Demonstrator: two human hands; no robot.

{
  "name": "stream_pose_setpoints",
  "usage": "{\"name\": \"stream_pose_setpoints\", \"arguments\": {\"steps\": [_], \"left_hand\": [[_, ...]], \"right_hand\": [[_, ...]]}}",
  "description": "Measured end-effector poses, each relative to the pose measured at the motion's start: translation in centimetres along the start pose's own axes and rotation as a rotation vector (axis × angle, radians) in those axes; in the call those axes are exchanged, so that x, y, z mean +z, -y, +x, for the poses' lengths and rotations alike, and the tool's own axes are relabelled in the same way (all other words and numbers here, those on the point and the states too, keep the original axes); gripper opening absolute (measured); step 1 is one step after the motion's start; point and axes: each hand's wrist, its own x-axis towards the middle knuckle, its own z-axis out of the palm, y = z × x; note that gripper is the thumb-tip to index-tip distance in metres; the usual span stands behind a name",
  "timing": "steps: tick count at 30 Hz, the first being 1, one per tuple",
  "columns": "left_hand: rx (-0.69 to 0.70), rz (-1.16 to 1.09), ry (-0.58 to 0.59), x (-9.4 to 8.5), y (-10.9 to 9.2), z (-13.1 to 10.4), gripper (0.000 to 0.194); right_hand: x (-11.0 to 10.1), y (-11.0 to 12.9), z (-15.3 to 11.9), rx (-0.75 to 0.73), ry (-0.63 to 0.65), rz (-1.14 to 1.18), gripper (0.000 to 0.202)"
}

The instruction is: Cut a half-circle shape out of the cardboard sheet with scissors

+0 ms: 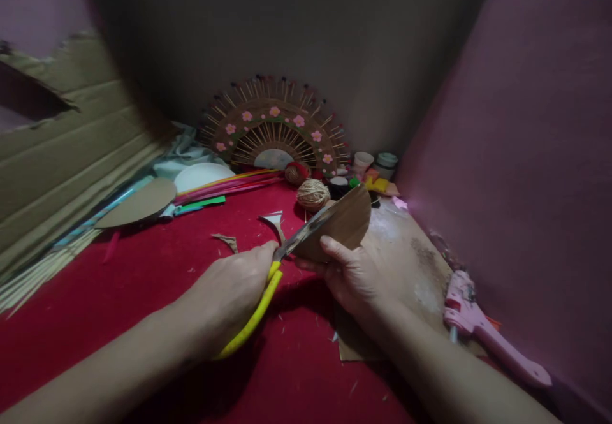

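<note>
My left hand (239, 290) is closed round the yellow handles of a pair of scissors (255, 322). The scissor blades lie along the straight upper-left edge of a rounded brown cardboard piece (351, 220). That cardboard is pinched in my right hand (351, 277), thumb on its near face and fingers behind. Whether the blades are apart cannot be made out. Beyond my left hand, small cardboard offcuts (231, 243) lie on the red cloth (306, 373). Under my right hand is the corner of a flat cardboard sheet (358, 341).
A fan-shaped decoration with pink flowers (274, 111) leans at the back wall. Before it sits a ball of twine (313, 193). A pink glue gun (492, 335) lies at right. A cardboard disc (138, 204) and thin pale sticks (52, 271) lie at left.
</note>
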Motion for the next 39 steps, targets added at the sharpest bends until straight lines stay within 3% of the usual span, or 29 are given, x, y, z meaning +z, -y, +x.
{"name": "stream_pose_setpoints", "arguments": {"steps": [10, 18, 28, 33, 39], "left_hand": [[-0.064, 0.058, 0.074, 0.3, -0.2, 0.0, 0.030], [-0.072, 0.085, 0.062, 0.3, -0.2, 0.0, 0.028], [-0.085, 0.089, 0.097, -0.1, -0.6, 0.2, 0.023], [-0.070, 0.028, 0.107, -0.2, -0.2, 0.1, 0.026], [-0.002, -0.117, 0.105, 0.2, 0.1, 0.2, 0.030]], "right_hand": [[0.1, -0.3, -0.2, 0.037, 0.009, -0.004, 0.047], [0.2, -0.3, -0.2, 0.036, 0.000, -0.019, 0.051], [0.3, -0.6, -0.3, 0.043, -0.016, 0.019, 0.040], [0.2, 0.6, -0.1, 0.062, 0.022, -0.032, 0.039], [-0.3, 2.3, 0.5, -0.117, -0.037, -0.070, 0.041]]}}
